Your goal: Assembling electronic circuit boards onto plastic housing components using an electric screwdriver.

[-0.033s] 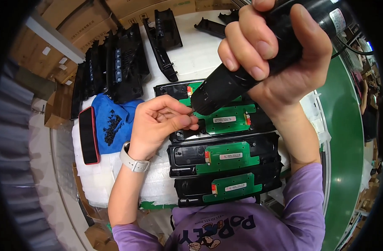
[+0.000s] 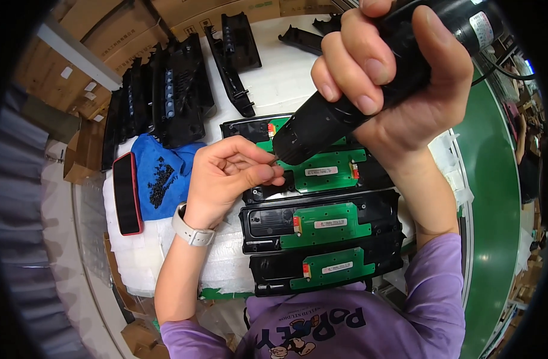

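Note:
My right hand (image 2: 414,122) grips a black electric screwdriver (image 2: 318,128), its tapered nose slanting down to the left. At that nose, my left hand (image 2: 226,167) has thumb and forefinger pinched together; whatever lies between them is too small to make out. Both hands are over a black plastic panel (image 2: 268,194) fitted with a green circuit board (image 2: 342,178). The screwdriver and right hand hide part of the panels behind. Nearer to me lie a second panel (image 2: 265,218) and a third panel (image 2: 274,275), each with its own green board.
Left of the panels, small black screws (image 2: 161,182) are heaped on a blue cloth (image 2: 143,157) beside a red-edged phone (image 2: 126,194). More black plastic parts (image 2: 187,90) stand at the back left of the white padded table (image 2: 280,72). A cable (image 2: 495,64) trails at the right.
My right hand and the screwdriver have shifted very slightly to the left. My left hand stays where it was.

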Demonstrator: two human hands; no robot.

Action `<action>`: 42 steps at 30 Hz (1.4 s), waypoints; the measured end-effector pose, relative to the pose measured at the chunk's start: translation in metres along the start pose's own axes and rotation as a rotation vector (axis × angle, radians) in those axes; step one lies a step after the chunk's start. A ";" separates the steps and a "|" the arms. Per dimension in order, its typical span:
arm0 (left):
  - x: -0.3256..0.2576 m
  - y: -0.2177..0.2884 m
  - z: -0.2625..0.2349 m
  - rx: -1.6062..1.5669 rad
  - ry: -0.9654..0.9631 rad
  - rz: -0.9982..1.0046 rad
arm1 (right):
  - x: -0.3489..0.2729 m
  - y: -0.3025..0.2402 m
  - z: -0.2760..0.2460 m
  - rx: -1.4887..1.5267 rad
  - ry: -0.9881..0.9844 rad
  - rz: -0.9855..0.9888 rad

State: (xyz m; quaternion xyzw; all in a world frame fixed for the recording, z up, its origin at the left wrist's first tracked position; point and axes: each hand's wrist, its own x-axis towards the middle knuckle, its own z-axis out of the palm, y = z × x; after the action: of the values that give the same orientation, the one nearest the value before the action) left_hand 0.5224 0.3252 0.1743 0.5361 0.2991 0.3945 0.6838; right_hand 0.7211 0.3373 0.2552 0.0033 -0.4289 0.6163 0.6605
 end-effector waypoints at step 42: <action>0.008 -0.008 -0.017 1.245 -0.027 0.518 | -0.001 0.042 -0.001 -0.627 -0.093 0.243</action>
State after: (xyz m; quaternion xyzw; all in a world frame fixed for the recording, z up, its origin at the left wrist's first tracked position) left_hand 0.5145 0.3396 0.1627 0.8896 0.3240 0.2928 0.1341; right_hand 0.6879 0.3469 0.2317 -0.2230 -0.6244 0.5278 0.5308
